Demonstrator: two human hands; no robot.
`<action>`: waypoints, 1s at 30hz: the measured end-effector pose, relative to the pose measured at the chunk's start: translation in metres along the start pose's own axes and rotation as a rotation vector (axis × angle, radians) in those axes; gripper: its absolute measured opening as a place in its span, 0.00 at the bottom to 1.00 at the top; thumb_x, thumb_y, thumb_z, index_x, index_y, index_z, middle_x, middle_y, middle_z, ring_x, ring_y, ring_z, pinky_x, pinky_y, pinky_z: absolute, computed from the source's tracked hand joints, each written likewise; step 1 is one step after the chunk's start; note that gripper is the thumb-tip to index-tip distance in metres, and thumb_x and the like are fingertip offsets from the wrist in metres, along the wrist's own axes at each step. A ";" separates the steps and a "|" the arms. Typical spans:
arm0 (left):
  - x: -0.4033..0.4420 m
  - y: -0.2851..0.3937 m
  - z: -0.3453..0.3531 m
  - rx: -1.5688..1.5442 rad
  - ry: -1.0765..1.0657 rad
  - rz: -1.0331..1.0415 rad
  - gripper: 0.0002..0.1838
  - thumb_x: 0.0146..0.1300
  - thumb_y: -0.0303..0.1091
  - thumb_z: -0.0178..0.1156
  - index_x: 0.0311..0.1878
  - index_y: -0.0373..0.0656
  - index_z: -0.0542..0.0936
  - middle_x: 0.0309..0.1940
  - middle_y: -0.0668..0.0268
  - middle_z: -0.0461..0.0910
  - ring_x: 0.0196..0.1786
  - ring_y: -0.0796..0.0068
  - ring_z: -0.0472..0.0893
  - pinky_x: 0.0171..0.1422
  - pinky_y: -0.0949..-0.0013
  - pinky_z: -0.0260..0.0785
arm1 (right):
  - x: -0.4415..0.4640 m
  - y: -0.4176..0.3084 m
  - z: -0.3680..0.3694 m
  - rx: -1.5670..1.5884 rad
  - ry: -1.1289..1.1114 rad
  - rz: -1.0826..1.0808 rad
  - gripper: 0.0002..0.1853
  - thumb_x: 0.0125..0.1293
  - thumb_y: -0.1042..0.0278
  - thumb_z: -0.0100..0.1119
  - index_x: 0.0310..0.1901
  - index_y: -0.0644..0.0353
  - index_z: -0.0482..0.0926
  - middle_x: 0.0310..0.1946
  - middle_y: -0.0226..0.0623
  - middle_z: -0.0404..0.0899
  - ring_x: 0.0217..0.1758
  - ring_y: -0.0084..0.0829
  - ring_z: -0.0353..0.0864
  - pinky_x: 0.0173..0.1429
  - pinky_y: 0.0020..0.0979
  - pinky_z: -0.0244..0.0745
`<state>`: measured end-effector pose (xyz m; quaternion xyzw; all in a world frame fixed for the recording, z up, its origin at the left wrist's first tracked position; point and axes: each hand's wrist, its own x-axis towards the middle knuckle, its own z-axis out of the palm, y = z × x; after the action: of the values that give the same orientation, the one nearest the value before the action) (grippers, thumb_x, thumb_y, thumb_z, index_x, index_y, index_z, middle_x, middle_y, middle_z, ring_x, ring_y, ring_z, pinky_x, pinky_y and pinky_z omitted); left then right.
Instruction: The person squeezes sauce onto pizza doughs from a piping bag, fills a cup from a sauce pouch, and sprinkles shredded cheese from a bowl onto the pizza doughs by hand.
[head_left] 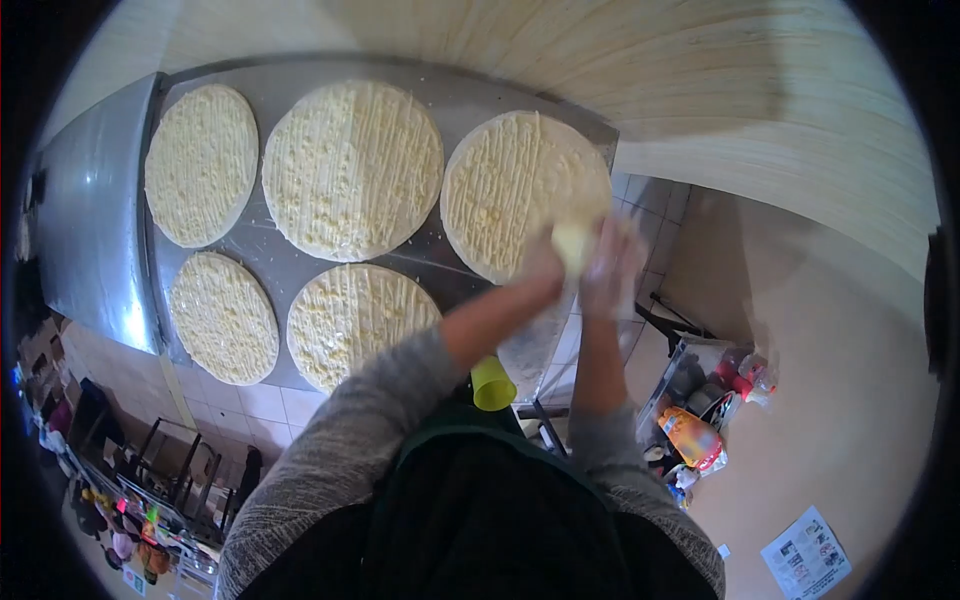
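Observation:
Both my hands are blurred over the front right edge of the rightmost dough round [500, 180]. Between them is a pale yellow, soft-looking thing [573, 246], too smeared to name. My left hand [541, 270] closes on its left side. On the other side my right hand [612, 265], seemingly in a clear plastic glove, grips it too; the single fingers cannot be made out. Pale cream-like lines and small lumps cover the left part of this round, while its right part looks mostly plain. A yellow-green cup [493, 384] stands below my forearms, near my apron.
More dough rounds with pale lines and crumbs, among them a large one [352, 170], lie on the metal table [240, 240]. At right, a shelf holds bottles and an orange packet [690, 437]. A printed sheet [806, 553] is at lower right; stools [170, 460] stand at lower left.

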<state>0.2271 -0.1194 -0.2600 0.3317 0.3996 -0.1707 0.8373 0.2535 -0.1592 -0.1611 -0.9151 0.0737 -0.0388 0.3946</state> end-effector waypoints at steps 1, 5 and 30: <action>-0.030 -0.007 -0.014 -0.394 -0.025 -0.237 0.22 0.67 0.42 0.36 0.54 0.36 0.70 0.47 0.56 0.75 0.48 0.64 0.76 0.56 0.64 0.66 | -0.030 0.002 -0.017 -0.641 -0.143 -0.204 0.10 0.57 0.65 0.51 0.36 0.61 0.72 0.33 0.38 0.72 0.41 0.35 0.72 0.43 0.34 0.66; -0.076 0.029 0.002 -0.105 0.032 -0.097 0.21 0.67 0.39 0.36 0.54 0.37 0.70 0.48 0.55 0.75 0.48 0.59 0.76 0.54 0.61 0.66 | -0.036 -0.005 -0.022 0.059 -0.124 0.343 0.12 0.61 0.62 0.45 0.39 0.62 0.71 0.36 0.37 0.73 0.44 0.35 0.70 0.47 0.35 0.62; 0.015 0.038 0.047 -0.347 -0.091 -0.128 0.18 0.66 0.43 0.42 0.49 0.41 0.74 0.39 0.59 0.78 0.40 0.70 0.78 0.44 0.67 0.71 | 0.049 -0.040 -0.009 -0.137 0.211 0.077 0.23 0.62 0.53 0.44 0.21 0.65 0.75 0.20 0.46 0.75 0.24 0.42 0.72 0.33 0.41 0.63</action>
<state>0.2837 -0.1243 -0.2345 0.1481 0.4051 -0.1669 0.8866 0.3050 -0.1470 -0.1255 -0.9271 0.1525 -0.1144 0.3227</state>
